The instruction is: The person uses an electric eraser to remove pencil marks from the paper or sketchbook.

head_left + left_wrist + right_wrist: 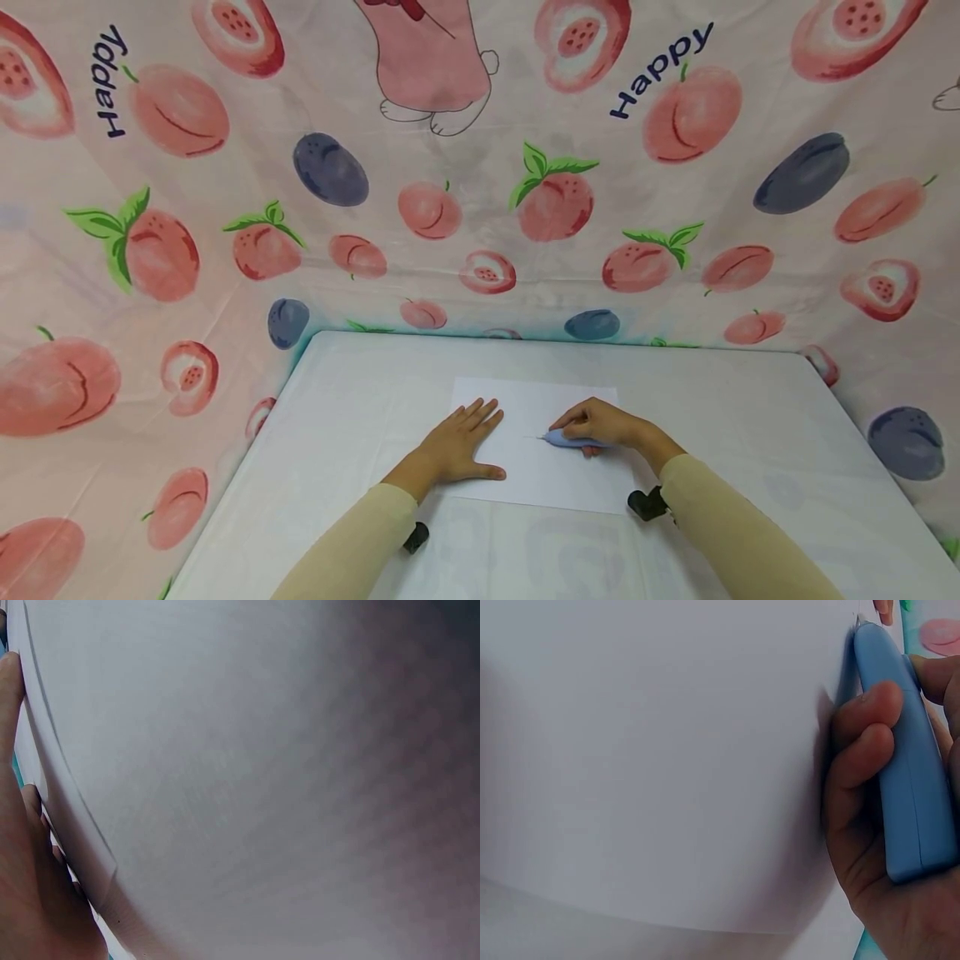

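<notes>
A white sheet of paper [517, 479] lies flat on the table. My left hand [459, 446] rests on its left part, fingers spread and thumb pointing right. In my right hand [603, 423] I grip a blue utility knife [564, 438], its small metal tip against the paper and pointing left. A short thin line runs leftward from that tip. The right wrist view shows the knife's rounded blue body [911, 765] with fingers curled round it and one digit on a small knob on its side. In the left wrist view only part of the left hand [30, 877] shows at the edge.
The table [360, 392] has a white cover and rounded back corners. Behind and beside it hangs a pink cloth [450, 150] printed with peaches and strawberries. A black wrist device [647, 503] sits under the right sleeve, another [416, 537] under the left.
</notes>
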`<state>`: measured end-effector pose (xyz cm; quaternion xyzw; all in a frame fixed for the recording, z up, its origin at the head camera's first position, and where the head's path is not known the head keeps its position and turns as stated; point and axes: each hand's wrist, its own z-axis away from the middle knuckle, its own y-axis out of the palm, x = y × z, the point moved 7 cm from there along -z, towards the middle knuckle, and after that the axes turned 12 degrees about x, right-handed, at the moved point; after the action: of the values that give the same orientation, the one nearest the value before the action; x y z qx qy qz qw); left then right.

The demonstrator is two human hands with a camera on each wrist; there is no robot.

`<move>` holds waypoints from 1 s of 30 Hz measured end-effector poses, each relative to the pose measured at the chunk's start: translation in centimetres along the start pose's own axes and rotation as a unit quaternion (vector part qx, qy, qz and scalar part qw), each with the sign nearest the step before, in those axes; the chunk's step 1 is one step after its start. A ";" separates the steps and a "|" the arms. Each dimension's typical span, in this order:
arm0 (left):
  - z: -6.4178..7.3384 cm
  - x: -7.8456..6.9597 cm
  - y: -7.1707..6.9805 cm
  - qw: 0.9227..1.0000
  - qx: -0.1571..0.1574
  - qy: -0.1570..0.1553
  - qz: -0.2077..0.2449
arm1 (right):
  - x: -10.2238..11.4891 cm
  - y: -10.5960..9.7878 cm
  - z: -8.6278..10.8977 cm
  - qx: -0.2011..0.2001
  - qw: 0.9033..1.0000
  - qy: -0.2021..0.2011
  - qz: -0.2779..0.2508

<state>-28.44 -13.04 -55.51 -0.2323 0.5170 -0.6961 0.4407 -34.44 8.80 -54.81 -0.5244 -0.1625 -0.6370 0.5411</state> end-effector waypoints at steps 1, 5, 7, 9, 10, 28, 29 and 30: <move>0.0 0.0 0.0 1.000 0.000 0.000 0.001 | 0.0 0.0 0.0 0.000 1.000 0.002 0.001; 0.0 0.0 0.0 1.000 0.004 -0.002 0.003 | -0.2 0.0 -0.1 0.001 1.000 0.009 0.009; 0.0 0.0 0.0 1.000 0.006 -0.002 0.003 | -0.3 0.0 -0.1 0.000 1.000 0.013 0.011; 0.0 0.0 0.1 1.000 0.006 -0.001 0.001 | -0.3 0.1 -0.1 0.002 1.000 0.012 0.013; 0.0 0.0 0.1 1.000 0.006 -0.001 0.000 | -0.2 0.1 -0.1 0.003 1.000 0.011 0.013; 0.1 -0.1 -0.1 1.000 0.005 -0.004 -0.002 | 0.1 0.0 0.0 -0.008 1.000 -0.004 0.000; 0.1 -0.1 -0.1 1.000 0.005 -0.004 -0.001 | 0.2 0.0 0.1 -0.009 1.000 -0.004 -0.002; 0.1 -0.1 -0.1 1.000 0.004 -0.004 -0.001 | 0.2 0.0 0.1 -0.009 1.000 -0.004 -0.002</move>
<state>-28.37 -12.99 -55.40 -0.2337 0.5121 -0.6977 0.4431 -34.35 8.74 -54.58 -0.5318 -0.1603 -0.6373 0.5341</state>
